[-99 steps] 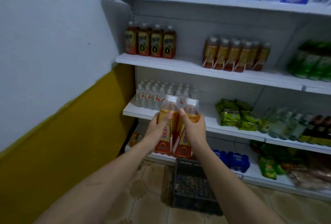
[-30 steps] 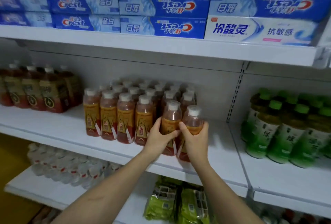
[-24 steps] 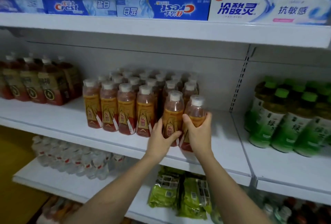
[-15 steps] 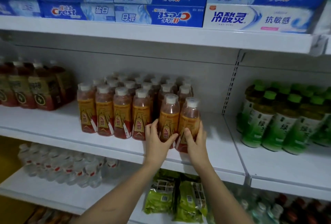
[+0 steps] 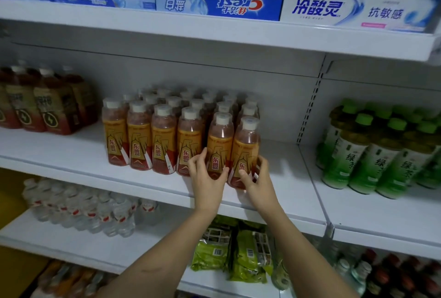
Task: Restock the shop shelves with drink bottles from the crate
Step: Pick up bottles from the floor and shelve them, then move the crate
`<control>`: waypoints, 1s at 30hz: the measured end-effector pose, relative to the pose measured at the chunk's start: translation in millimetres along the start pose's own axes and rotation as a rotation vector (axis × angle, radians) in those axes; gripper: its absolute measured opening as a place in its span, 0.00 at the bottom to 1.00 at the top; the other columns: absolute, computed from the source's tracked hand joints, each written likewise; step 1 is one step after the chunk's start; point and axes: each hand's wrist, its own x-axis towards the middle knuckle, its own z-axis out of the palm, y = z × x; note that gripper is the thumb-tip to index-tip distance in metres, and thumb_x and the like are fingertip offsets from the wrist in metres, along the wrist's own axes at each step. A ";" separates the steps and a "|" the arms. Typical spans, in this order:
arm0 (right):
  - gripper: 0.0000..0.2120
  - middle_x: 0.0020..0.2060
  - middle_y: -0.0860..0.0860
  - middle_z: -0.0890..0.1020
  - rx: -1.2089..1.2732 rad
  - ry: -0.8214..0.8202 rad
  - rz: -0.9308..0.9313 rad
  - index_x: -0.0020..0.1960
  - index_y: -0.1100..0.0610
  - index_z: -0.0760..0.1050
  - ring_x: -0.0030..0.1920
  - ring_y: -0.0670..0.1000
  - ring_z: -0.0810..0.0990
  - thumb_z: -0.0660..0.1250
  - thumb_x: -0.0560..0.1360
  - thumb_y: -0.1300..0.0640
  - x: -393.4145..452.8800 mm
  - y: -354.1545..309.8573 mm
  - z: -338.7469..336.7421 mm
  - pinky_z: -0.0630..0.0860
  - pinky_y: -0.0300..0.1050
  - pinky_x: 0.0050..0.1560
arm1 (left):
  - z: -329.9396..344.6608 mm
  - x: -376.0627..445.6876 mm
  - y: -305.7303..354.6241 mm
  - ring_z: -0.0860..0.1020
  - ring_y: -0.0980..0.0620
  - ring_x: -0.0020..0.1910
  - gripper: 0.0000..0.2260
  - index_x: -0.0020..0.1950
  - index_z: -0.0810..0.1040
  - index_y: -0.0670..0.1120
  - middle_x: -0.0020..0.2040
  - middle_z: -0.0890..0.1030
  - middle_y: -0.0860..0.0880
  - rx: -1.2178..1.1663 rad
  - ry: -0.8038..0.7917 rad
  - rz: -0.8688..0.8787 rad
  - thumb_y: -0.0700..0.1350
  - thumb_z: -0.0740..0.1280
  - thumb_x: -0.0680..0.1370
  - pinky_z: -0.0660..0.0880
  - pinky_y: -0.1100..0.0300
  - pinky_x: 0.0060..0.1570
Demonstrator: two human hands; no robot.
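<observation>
Two orange-labelled drink bottles stand side by side at the right end of the front row on the middle shelf (image 5: 83, 164), near its front edge. The left hand (image 5: 206, 178) curls round the lower part of the left bottle (image 5: 219, 145), thumb on the label's right side and fingers on its left, against the neighbouring bottle. The right hand (image 5: 256, 179) grips the base of the right bottle (image 5: 245, 149), thumb across the front of the label and fingers wrapped round the right side. Both bottles are upright and touch each other; whether their bases rest fully on the shelf cannot be told, since the hands cover them. To their left runs the rest of the row (image 5: 148, 140), four like bottles with white caps, with more rows of the same drink packed behind up to the back panel. Further left on the same shelf stand darker bottles (image 5: 47, 109) with a lightning mark on the label. To the right, past the upright post (image 5: 310, 107), green tea bottles (image 5: 372, 154) with green caps fill the next bay. On the shelf above lie toothpaste boxes (image 5: 214, 4), blue ones and one white. Below, water bottles (image 5: 83, 211) sit at the left and green packets (image 5: 229, 254) lie under the forearms. The crate is out of view.
</observation>
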 end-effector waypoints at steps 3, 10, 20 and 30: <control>0.28 0.64 0.48 0.66 -0.082 0.055 -0.013 0.75 0.53 0.61 0.63 0.45 0.71 0.69 0.79 0.51 3.7 2.0 1.1 0.67 0.30 0.56 | 2.4 0.9 -1.6 0.62 0.58 0.65 0.33 0.77 0.66 0.48 0.63 0.63 0.54 0.044 0.042 0.003 0.46 0.75 0.75 0.63 0.60 0.69; 0.27 0.64 0.51 0.71 -0.155 0.119 0.003 0.72 0.56 0.65 0.63 0.50 0.74 0.69 0.78 0.48 14.7 7.3 7.2 0.72 0.39 0.57 | 5.2 0.7 2.5 0.67 0.50 0.70 0.30 0.75 0.67 0.49 0.68 0.67 0.49 0.050 0.075 -0.038 0.45 0.75 0.76 0.69 0.52 0.70; 0.26 0.60 0.50 0.79 -0.103 0.112 0.041 0.68 0.53 0.71 0.59 0.50 0.79 0.75 0.74 0.50 19.2 19.4 2.6 0.75 0.43 0.56 | 5.5 -0.3 4.9 0.68 0.48 0.69 0.31 0.74 0.67 0.49 0.69 0.67 0.48 0.051 0.086 -0.044 0.42 0.76 0.74 0.69 0.55 0.69; 0.15 0.55 0.55 0.77 -0.603 0.164 -0.024 0.64 0.59 0.71 0.55 0.56 0.76 0.60 0.79 0.58 -15.9 14.8 22.1 0.77 0.51 0.53 | -28.9 -50.8 -21.7 0.67 0.53 0.69 0.22 0.73 0.69 0.46 0.68 0.70 0.49 0.152 -0.187 0.147 0.36 0.65 0.80 0.66 0.52 0.72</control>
